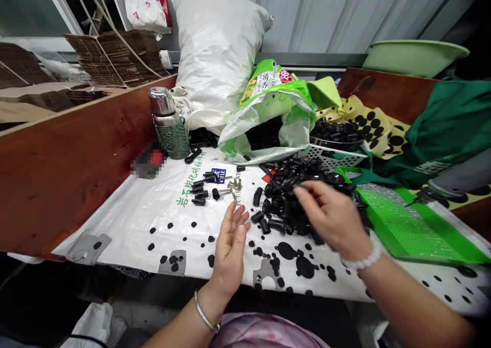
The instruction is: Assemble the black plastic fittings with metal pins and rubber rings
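Your tabletop is spread with a white printed sheet (126,225), and a bulging white sack (218,46) stands at its back. In front of that sack, an open green-and-white bag (268,100) slumps with its mouth towards you, dark contents inside. To your right lies a green tray (399,235) with small glinting pieces in it, too fine to make out.

Between the bag, the tray and you sits the pile of black parts (286,184), loose and jumbled. Judging by the size of that heap, most of the handling looks left to do.

Your right hand (335,220) is over the near side of the pile, fingers bent in towards the thumb. It is blurred, so you cannot tell whether it pinches a part or only touches the heap. Your left hand (230,251) is just left of the pile, palm turned up, fingers loosely spread and nothing visible in its grasp.

Past the left fingertips, a small cluster of black pieces (198,189) lies apart from the heap, with a few slim metal pieces (235,185) beside it. Whether any are finished, you cannot tell from here.
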Motion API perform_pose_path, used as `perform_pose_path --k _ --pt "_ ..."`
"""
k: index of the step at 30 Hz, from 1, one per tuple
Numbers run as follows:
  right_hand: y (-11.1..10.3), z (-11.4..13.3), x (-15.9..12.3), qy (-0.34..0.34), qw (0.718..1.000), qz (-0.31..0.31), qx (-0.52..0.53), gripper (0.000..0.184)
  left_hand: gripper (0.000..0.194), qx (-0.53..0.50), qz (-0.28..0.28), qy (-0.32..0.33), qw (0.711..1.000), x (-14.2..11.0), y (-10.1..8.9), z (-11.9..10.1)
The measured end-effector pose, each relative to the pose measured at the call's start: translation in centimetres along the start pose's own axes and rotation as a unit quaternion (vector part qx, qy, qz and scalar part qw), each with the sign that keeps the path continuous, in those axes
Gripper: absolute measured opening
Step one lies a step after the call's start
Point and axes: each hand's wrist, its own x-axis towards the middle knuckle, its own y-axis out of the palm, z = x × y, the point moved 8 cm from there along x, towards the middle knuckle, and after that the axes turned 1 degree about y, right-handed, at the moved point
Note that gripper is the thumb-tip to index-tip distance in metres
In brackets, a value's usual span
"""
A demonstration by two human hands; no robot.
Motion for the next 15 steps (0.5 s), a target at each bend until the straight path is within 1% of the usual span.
perform_pose_path --k 1,3,5,7,10,13,15 --pt "-1.1 -1.1 1.1 -0.003 0.997 -0.028 -0.068 0.033 0.048 0.005 0.000 0.003 1.000 0.0 0.0 -0.1" --pt "-2.3 -2.3 3.0 -0.037 0.980 -0.059 -0.185 0.037 0.044 0.022 0.012 0.012 1.000 -0.2 0.2 -0.4" --pt "-2.7 -2.9 4.4 -0.053 0.969 -0.070 -0.229 0.037 0.040 0.036 0.029 0.023 0.999 -0.5 0.5 -0.6" --pt "-2.0 -2.5 5.4 -0.066 0.969 -0.057 -0.229 0.036 0.037 0.044 0.038 0.031 0.998 -0.7 0.6 -0.6" --pt "0.7 -0.7 6.7 -0.083 0.972 0.015 -0.220 0.032 0.035 0.060 0.043 0.028 0.997 -0.9 0.6 -0.6" --pt "4.4 1.5 8.6 -0.107 0.966 0.081 -0.221 0.026 0.035 0.085 0.055 0.018 0.995 -1.1 0.7 -0.5" --pt "7.3 2.6 10.2 -0.121 0.959 0.120 -0.226 0.023 0.034 0.110 0.063 0.015 0.992 -1.2 0.7 -0.4"
